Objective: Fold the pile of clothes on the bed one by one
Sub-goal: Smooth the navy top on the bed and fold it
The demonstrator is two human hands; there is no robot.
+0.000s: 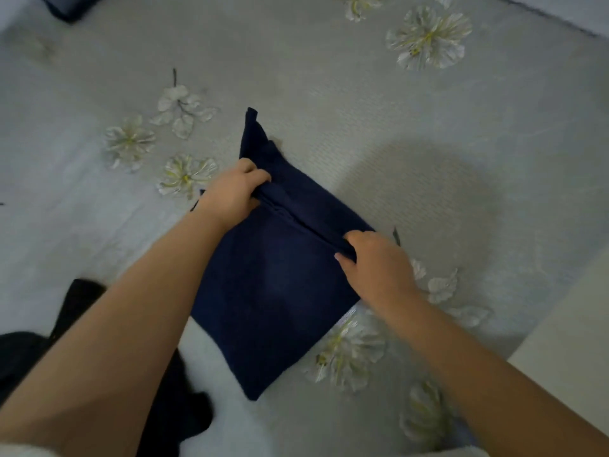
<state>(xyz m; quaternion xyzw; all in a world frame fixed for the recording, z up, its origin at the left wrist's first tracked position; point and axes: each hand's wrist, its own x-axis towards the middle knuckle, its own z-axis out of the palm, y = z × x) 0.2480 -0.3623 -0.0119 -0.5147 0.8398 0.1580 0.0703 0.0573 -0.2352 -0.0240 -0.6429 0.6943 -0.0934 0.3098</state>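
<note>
A navy blue garment [273, 285] lies partly folded on the grey bed [362, 110], roughly square, with a narrow end sticking out toward the far side. A folded edge runs diagonally across its upper part. My left hand [230, 196] grips that edge at its left end, fingers curled over the cloth. At the right end of the same edge, my right hand [372, 262] pinches the fabric between thumb and fingers. Both forearms reach in from the bottom of the view.
Dark clothes [75, 308] lie heaped at the lower left, partly under my left arm. The bed cover carries white flower prints [428, 37]. A pale surface [566, 324] borders the bed at the right, and a dark object [62, 8] sits at the top left corner.
</note>
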